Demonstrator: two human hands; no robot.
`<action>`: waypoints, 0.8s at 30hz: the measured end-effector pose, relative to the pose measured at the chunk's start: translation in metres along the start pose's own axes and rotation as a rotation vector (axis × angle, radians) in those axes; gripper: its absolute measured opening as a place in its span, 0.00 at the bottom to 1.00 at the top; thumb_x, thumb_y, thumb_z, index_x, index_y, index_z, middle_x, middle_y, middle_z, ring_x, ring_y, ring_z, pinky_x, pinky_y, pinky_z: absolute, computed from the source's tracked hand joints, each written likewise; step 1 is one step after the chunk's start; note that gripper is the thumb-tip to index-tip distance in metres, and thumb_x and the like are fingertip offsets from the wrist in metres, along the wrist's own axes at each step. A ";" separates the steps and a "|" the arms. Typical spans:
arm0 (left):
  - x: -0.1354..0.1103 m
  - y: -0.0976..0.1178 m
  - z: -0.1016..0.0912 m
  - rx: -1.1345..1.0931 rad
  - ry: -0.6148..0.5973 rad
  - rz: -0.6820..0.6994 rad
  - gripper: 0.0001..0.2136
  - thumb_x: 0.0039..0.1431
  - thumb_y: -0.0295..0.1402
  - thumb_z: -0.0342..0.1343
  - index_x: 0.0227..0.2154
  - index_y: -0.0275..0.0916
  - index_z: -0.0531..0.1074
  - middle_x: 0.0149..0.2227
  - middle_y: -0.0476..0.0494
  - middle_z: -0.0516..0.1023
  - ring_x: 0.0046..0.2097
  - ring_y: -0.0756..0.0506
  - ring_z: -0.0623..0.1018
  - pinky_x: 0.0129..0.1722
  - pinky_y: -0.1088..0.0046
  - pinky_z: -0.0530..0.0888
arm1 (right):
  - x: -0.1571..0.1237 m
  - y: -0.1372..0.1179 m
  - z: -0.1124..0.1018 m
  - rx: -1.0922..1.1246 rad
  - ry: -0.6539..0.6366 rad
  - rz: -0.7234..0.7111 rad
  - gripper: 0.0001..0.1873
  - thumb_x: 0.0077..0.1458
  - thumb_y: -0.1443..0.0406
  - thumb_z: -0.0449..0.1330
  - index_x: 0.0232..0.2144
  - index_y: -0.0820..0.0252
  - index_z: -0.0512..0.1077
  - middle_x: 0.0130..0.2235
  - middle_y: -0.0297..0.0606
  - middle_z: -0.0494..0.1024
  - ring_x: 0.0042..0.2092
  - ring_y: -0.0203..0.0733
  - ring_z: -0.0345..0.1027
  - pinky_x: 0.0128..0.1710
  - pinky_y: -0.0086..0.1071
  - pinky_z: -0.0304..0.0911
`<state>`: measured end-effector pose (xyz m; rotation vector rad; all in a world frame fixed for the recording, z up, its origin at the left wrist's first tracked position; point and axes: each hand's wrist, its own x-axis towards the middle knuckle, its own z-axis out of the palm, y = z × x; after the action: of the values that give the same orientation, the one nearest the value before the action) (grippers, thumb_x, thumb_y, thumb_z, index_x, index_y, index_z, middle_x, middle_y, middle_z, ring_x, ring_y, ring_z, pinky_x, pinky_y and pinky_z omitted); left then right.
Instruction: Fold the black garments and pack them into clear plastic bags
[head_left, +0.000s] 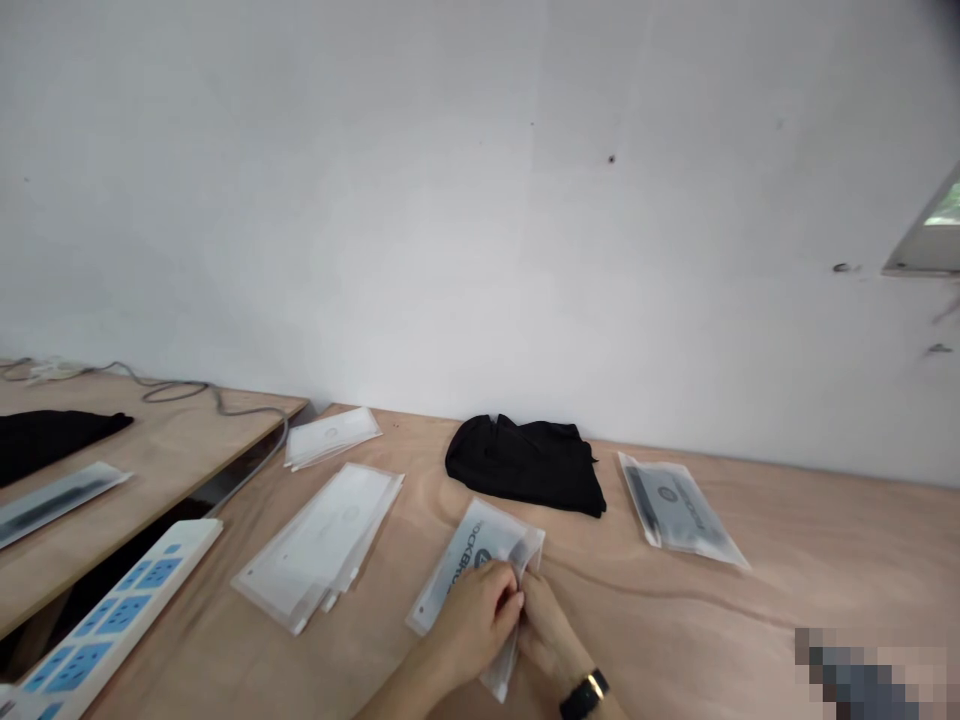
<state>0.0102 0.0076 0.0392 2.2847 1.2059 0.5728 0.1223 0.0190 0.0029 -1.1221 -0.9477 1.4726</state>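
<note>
A frosted plastic zip bag (pixel 469 540) with dark lettering lies slanted on the wooden table in front of me. My left hand (pixel 484 615) lies over its middle, with thumb and fingers closed at the bag's right edge. Against that same edge, my right hand (pixel 547 625) has its fingers bent in close to the left ones. Its fingertips are partly hidden by the bag and the left hand. A dark wristband (pixel 585 695) is on the right wrist. Something dark shows through the bag's upper right corner.
Folded black cloth (pixel 525 462) lies by the wall. A filled zip bag (pixel 679 510) is at right. Flat zip bags (pixel 330 540) are stacked at left, more (pixel 334 437) behind. A power strip (pixel 120 620) stands near the gap between tables; a grey cable (pixel 217 400) runs behind.
</note>
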 end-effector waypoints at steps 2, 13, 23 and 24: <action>-0.011 -0.007 -0.010 -0.008 -0.007 0.014 0.05 0.61 0.33 0.51 0.30 0.39 0.65 0.34 0.50 0.71 0.36 0.48 0.70 0.35 0.74 0.63 | -0.001 -0.007 -0.019 -0.043 -0.036 0.030 0.22 0.44 0.47 0.59 0.31 0.58 0.72 0.28 0.37 0.77 0.33 0.46 0.72 0.33 0.36 0.67; -0.053 -0.054 0.043 0.390 0.362 0.561 0.12 0.61 0.38 0.54 0.24 0.39 0.66 0.27 0.52 0.71 0.32 0.49 0.67 0.35 0.70 0.58 | -0.061 0.046 -0.053 -0.470 -0.120 0.338 0.17 0.54 0.53 0.59 0.23 0.60 0.70 0.21 0.29 0.72 0.22 0.32 0.64 0.24 0.28 0.61; -0.051 -0.042 0.037 0.316 0.397 0.696 0.17 0.65 0.35 0.48 0.20 0.38 0.64 0.22 0.54 0.70 0.28 0.52 0.67 0.35 0.71 0.59 | -0.048 0.031 -0.040 -0.135 0.179 0.251 0.20 0.41 0.49 0.61 0.17 0.58 0.66 0.18 0.30 0.67 0.19 0.29 0.57 0.17 0.23 0.52; -0.053 -0.044 0.034 0.310 0.377 0.703 0.16 0.64 0.35 0.49 0.19 0.38 0.64 0.21 0.55 0.71 0.28 0.52 0.67 0.36 0.72 0.59 | -0.044 0.026 -0.046 -0.109 0.240 0.209 0.20 0.41 0.49 0.61 0.17 0.58 0.65 0.19 0.30 0.67 0.20 0.30 0.58 0.18 0.23 0.53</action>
<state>-0.0260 -0.0236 -0.0210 2.9658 0.6280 1.1767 0.1628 -0.0285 -0.0267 -1.4785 -0.7674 1.4236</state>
